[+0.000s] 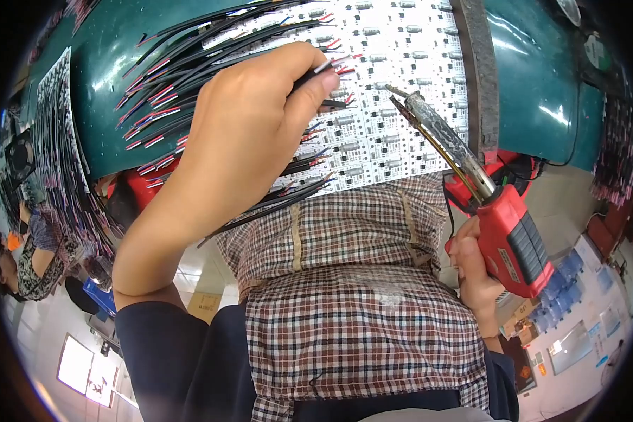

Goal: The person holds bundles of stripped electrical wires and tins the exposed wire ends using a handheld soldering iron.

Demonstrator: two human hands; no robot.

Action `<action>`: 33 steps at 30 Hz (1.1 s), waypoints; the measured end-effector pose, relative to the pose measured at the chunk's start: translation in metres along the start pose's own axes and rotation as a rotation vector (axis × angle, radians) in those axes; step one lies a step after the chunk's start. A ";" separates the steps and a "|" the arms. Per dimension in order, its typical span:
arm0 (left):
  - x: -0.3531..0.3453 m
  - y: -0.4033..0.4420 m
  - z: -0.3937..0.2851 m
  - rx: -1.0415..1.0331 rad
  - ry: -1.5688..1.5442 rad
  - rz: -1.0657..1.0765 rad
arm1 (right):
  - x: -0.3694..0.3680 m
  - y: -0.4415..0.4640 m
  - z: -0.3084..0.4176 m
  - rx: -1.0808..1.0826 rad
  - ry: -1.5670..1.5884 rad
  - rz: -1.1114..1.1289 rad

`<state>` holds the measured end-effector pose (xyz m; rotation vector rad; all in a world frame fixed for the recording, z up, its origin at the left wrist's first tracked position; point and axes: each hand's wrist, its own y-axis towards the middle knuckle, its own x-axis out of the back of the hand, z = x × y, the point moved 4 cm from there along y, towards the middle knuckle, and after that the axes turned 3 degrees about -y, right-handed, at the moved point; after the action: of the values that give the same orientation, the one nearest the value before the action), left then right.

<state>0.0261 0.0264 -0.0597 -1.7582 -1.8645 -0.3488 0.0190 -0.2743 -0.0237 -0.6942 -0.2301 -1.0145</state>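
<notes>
Over a white panel of small circuit boards [373,42], my left hand [260,105] pinches a black cable [323,67] between thumb and index finger. Red and white wire ends stick out from it toward the boards. Other black cables [183,67] with red, white and blue ends lie under and left of that hand, across the panel's left part. My right hand [475,264] is wrapped round the red and black handle of a soldering gun [513,243]. The gun's metal tip [392,91] points up and left, above the panel's right part, apart from the left hand.
A dark bar [477,84] borders the panel on the right, on a green table surface [534,91]. More cable bundles hang at the far left [63,141] and far right [620,148]. A person [32,253] is at the left edge. A checked apron [359,316] covers my lap.
</notes>
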 end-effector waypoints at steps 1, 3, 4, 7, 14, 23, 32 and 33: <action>0.003 0.000 -0.004 -0.057 0.140 -0.036 | 0.001 -0.002 -0.002 0.011 -0.008 -0.010; 0.012 0.000 -0.011 -0.156 0.216 -0.202 | 0.001 -0.003 -0.004 0.019 -0.013 -0.020; 0.020 -0.003 -0.017 -0.253 0.290 -0.368 | 0.001 -0.005 -0.004 0.029 -0.006 -0.018; 0.021 -0.011 -0.027 -0.266 0.244 -0.266 | 0.003 -0.010 -0.002 0.040 -0.040 0.001; -0.019 -0.017 -0.009 -0.066 0.082 -0.069 | 0.006 -0.011 -0.012 0.078 -0.179 0.049; -0.023 -0.018 -0.006 -0.105 0.126 -0.101 | -0.003 -0.004 -0.017 0.021 -0.114 0.126; -0.024 -0.018 -0.005 -0.073 0.187 -0.085 | -0.004 0.001 -0.013 0.052 -0.125 0.135; -0.024 -0.018 -0.005 -0.067 0.179 -0.089 | -0.004 0.001 -0.013 0.050 -0.122 0.132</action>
<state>0.0095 0.0011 -0.0656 -1.6324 -1.8238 -0.5897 0.0157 -0.2798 -0.0362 -0.7175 -0.3107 -0.8388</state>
